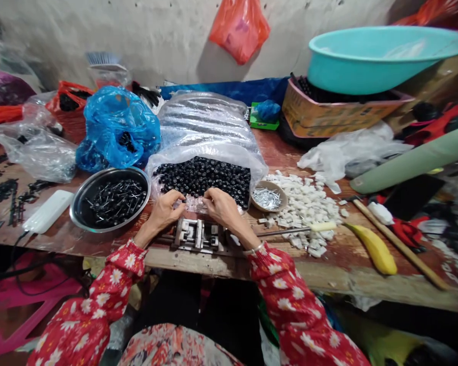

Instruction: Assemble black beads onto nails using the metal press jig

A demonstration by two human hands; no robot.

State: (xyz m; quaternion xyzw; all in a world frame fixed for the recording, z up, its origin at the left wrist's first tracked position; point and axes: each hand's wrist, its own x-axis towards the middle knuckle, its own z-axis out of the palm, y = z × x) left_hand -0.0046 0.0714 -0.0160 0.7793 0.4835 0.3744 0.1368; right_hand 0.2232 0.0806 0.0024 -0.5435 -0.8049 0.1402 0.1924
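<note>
Just over the front of the clear bag [260,166], my left hand [162,209] is closed, thumb and fingertips together. My right hand [222,206] faces it with its fingers bent inward and pressed together. Whatever either one pinches is too small to make out. Small black round parts [206,175] spill from the bag's mouth right beyond my fingers. Below and between my wrists sits a small metal fixture [198,236] at the table's front edge. Right of my right hand is a small bowl [283,199] of silvery pins [266,198].
A steel bowl [72,211] at left holds black parts with metal stems. White pieces [301,208] lie heaped at right, beside a rod with a pale handle [322,226], a banana [374,249] and a wooden-handled hammer [400,244]. A white power bank-like block [48,212] lies far left.
</note>
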